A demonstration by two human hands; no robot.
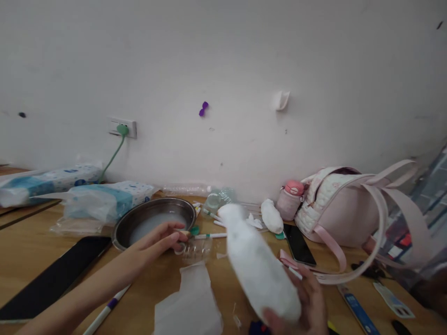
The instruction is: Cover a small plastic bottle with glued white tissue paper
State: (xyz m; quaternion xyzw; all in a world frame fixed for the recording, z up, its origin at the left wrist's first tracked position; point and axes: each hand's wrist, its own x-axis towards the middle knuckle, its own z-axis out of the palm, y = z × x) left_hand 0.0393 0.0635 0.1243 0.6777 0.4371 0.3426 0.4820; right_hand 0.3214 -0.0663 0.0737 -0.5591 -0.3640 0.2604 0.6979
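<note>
Lower centre-right: right hand (309, 302), grip wrapped round a white wrapped cylinder (256, 265), which is tilted and blurred. Centre-left: left hand (159, 239), fingertips at a green-capped marker (209, 236), just beside the metal bowl (153, 201) on the worktop (28, 246). Cannot tell if that grip is clenched.

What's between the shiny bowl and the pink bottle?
Head view: green-capped pens, the white wrapped bundle in the right hand, and a white wad lie between them.

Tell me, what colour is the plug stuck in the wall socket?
The plug is green, like its cable; the head view shows it.
</note>
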